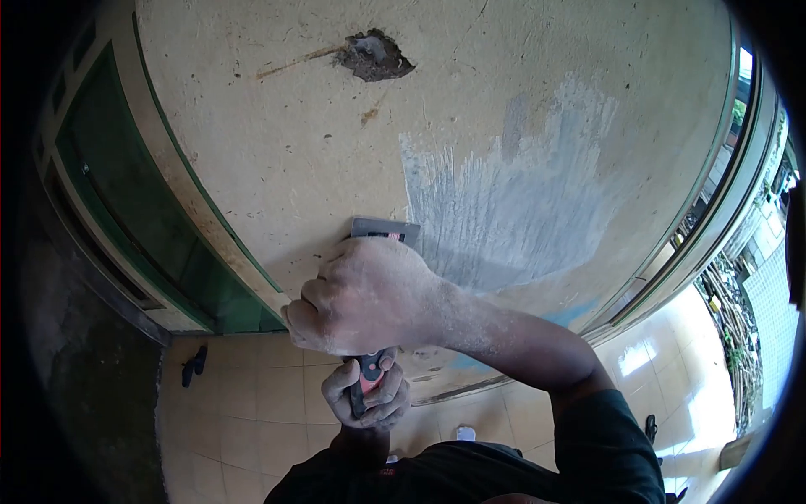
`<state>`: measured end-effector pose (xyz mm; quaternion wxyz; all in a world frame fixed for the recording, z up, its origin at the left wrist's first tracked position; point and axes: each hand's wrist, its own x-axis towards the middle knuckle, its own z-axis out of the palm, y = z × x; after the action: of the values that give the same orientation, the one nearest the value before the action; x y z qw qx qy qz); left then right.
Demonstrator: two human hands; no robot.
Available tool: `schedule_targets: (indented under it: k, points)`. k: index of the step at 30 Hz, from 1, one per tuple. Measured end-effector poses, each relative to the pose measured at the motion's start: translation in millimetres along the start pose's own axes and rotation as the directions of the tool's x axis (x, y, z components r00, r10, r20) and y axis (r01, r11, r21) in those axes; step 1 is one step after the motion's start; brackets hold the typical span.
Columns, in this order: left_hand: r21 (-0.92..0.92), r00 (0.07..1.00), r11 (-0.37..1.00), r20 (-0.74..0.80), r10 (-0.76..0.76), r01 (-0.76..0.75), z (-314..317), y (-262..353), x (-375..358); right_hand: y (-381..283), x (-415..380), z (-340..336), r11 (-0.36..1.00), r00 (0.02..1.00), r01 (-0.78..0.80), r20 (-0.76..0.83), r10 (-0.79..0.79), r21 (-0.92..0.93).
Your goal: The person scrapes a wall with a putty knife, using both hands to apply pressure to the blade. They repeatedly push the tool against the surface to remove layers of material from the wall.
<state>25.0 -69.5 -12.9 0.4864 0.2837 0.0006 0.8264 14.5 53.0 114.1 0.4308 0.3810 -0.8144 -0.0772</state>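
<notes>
A wide-bladed scraper (369, 371) is held with its flat metal blade against the painted wall (319, 168). My right hand (361, 294), coated in pale dust, is closed in a fist over the scraper just below the blade. Lower down, the fingers of my left hand (388, 399) wrap around the red and black handle. To the right of the blade is a scraped grey-white patch (512, 210) with streaky edges. Higher up, a rough hole (375, 57) breaks the plaster, with a brown crack running left from it.
A green door (134, 193) in a cream frame stands at the left. Tan floor tiles (252, 403) lie below, with dark footwear (194, 366) near the door. On the right, a window frame (714, 227) borders the wall, and a pile of sticks (726, 311) lies outside.
</notes>
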Motion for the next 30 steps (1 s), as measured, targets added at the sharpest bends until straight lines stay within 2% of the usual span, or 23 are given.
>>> schedule_targets:
  k: [4, 6, 7, 9, 12, 13, 14, 16, 18, 20, 25, 27, 30]
  points:
    - [-0.031, 1.000, 0.999, 0.010, -0.012, 0.012, 7.6, -2.1, -3.7, -6.0, 4.8, -5.7, 0.998, 0.997, -0.056, -0.049, 0.054, -0.028]
    - [0.059, 0.999, 0.998, -0.036, -0.019, 0.021, 9.3, -14.4, -12.9, -14.8, -4.2, 0.8, 0.993, 0.993, -0.047, -0.102, 0.058, 0.108]
    - [0.066, 0.998, 0.998, -0.057, -0.011, 0.015, 7.9, -16.9, -18.0, -14.3, -5.9, 1.0, 0.995, 0.994, -0.040, -0.101, 0.050, 0.094]
    - [0.010, 1.000, 1.000, -0.019, -0.011, 0.011, 8.2, -14.0, -13.7, -13.8, -2.5, -2.9, 0.999, 0.999, -0.031, 0.040, 0.030, 0.030]
    - [-0.061, 1.000, 0.998, 0.013, 0.018, -0.017, 17.1, -8.3, 7.3, 0.7, 13.8, -17.9, 0.997, 0.996, -0.037, 0.074, 0.042, -0.065]
    - [-0.024, 0.998, 0.999, 0.040, 0.048, -0.047, 17.7, -6.1, 20.2, 7.2, 18.4, -21.1, 0.990, 1.000, 0.023, -0.010, -0.024, -0.142]
    - [0.015, 0.995, 0.997, 0.073, 0.073, -0.074, 19.4, -5.8, 26.7, 9.9, 22.6, -25.1, 0.990, 1.000, 0.018, -0.012, -0.020, -0.137]
    - [0.035, 0.994, 0.997, 0.093, 0.065, -0.068, 34.1, -11.2, 27.0, 11.5, 27.8, -35.3, 0.999, 0.993, -0.004, -0.115, -0.001, -0.052]
    - [0.053, 0.991, 0.997, 0.120, 0.052, -0.059, 40.1, -17.4, 25.2, 6.9, 23.4, -42.7, 1.000, 0.995, 0.001, -0.102, -0.001, -0.005]
    - [0.019, 0.993, 1.000, 0.120, 0.011, -0.014, 33.3, -23.0, 13.5, -1.5, 14.2, -43.4, 0.998, 0.999, 0.033, 0.001, -0.033, -0.057]
    - [-0.042, 0.991, 0.997, 0.118, -0.057, 0.063, 23.9, -33.1, 0.1, -4.9, 1.4, -47.6, 0.996, 0.996, 0.070, 0.062, -0.067, -0.056]
    - [-0.026, 0.993, 0.998, 0.112, -0.049, 0.052, 23.5, -34.6, 2.7, 0.3, 3.3, -48.2, 0.994, 0.999, 0.035, 0.008, -0.036, 0.102]
    - [-0.015, 0.994, 0.999, 0.099, -0.051, 0.052, 20.9, -34.7, 7.5, 4.2, 3.9, -42.3, 0.983, 0.998, 0.047, -0.058, -0.037, 0.177]
